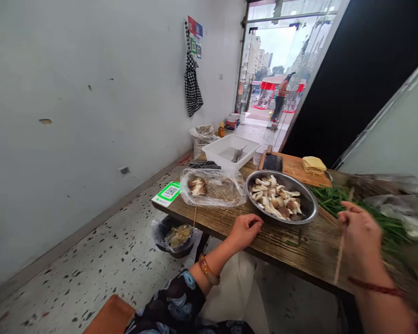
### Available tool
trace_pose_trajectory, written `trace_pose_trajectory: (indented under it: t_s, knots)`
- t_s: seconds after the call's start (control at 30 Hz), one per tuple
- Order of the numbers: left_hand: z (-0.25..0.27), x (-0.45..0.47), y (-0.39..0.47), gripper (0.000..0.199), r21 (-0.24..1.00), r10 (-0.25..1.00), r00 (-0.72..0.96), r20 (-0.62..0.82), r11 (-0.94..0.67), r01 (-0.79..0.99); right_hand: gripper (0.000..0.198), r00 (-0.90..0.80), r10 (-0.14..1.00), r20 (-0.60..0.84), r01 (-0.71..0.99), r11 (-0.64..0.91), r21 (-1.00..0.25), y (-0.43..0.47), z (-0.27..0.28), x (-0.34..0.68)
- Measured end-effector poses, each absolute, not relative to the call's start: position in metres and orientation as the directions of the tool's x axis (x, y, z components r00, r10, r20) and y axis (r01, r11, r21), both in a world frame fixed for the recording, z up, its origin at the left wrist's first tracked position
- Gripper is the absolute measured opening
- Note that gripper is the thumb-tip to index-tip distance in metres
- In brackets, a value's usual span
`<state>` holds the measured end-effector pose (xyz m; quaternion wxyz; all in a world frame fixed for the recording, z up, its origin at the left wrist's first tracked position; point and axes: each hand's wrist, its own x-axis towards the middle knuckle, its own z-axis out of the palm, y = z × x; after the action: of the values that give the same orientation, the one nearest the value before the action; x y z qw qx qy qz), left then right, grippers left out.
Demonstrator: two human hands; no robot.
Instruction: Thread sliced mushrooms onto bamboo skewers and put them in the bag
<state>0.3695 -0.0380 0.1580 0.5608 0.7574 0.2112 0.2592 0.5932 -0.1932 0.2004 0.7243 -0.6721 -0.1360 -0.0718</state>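
Observation:
My right hand (362, 232), slightly blurred, is closed around a thin wooden skewer (338, 260) above the right part of the table. Beside the table's front edge, my left hand (244, 231) has its fingers curled in; whatever they may hold is hidden. Between and beyond my hands stands a steel bowl (312, 208) of torn oyster mushrooms (275, 197). Left of the bowl lies a clear plastic bag (235, 178). On it, mushroom pieces (197, 186) sit on a skewer that sticks out past the table edge, with a pile of thin sticks (223, 191) alongside.
Green leafy vegetables (386, 222) lie at the right. Behind the bowl, a cutting board (292, 164) carries stacked yellow sheets (314, 164). A white plastic tub (216, 155) stands farther back. A lined bin (174, 253) is below the table's left end.

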Motion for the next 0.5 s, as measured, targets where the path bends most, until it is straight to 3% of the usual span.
trace_pose_trajectory:
  t_s: [0.1,0.23,0.37,0.5]
  knots:
    - [0.160,0.369,-0.037,0.019,0.976,0.627,0.767,0.133,-0.218,0.009,0.025,0.946,0.251,0.207,0.171,0.157,-0.973,-0.199,0.178,0.544]
    - [0.172,0.364,-0.032,0.024,0.980,0.705,0.693,0.152,-0.201,-0.011,0.021,0.952,0.265,0.153,0.095,0.222,-0.971,-0.198,0.154,0.514]
    - [0.202,0.369,-0.027,0.025,0.887,0.725,0.579,0.373,-0.461,0.006,0.026,0.943,0.301,0.140,0.065,0.245,-0.967,-0.196,0.148,0.515]
    - [0.233,0.402,-0.015,0.019,0.614,0.496,0.658,0.567,-0.787,0.065,0.027,0.918,0.364,0.156,0.074,0.229,-0.971,-0.197,0.148,0.516]
